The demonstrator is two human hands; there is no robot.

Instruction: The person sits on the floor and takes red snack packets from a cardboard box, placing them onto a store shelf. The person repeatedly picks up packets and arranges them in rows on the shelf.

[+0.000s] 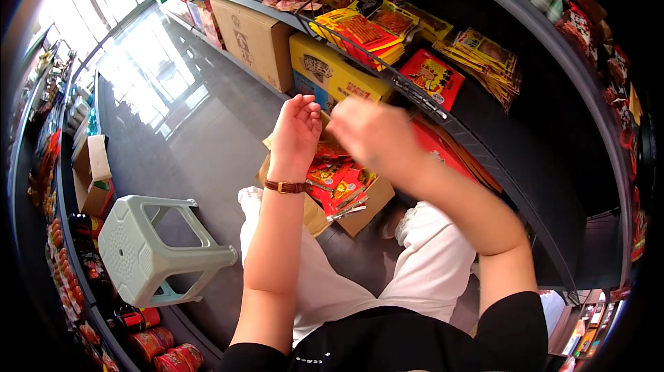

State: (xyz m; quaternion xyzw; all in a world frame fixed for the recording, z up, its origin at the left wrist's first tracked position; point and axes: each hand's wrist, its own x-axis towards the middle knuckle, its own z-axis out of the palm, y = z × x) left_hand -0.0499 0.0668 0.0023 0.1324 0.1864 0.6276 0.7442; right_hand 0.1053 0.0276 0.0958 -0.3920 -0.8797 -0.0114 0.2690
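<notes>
My left hand (298,136), with a brown strap (286,186) at the wrist, is raised palm up. Its fingers are loosely curled and nothing shows in it. To its right my right hand (371,133) is blurred, fingers bent, its back towards me. Whether it holds anything is hidden. Below both hands an open cardboard box (371,208) stands on the floor between my legs. Red and yellow snack packets (340,185) lie heaped in it, partly covered by my hands. On the shelf beyond lie a stack of yellow and red packets (363,32) and a single red packet (432,78).
A wire shelf guard (410,89) runs along the shelf's front edge. Under the shelf stand a yellow carton (332,68) and a brown carton (251,40). A pale green plastic stool (124,252) is on my left, before another stocked shelf. More yellow packets (482,63) lie further right.
</notes>
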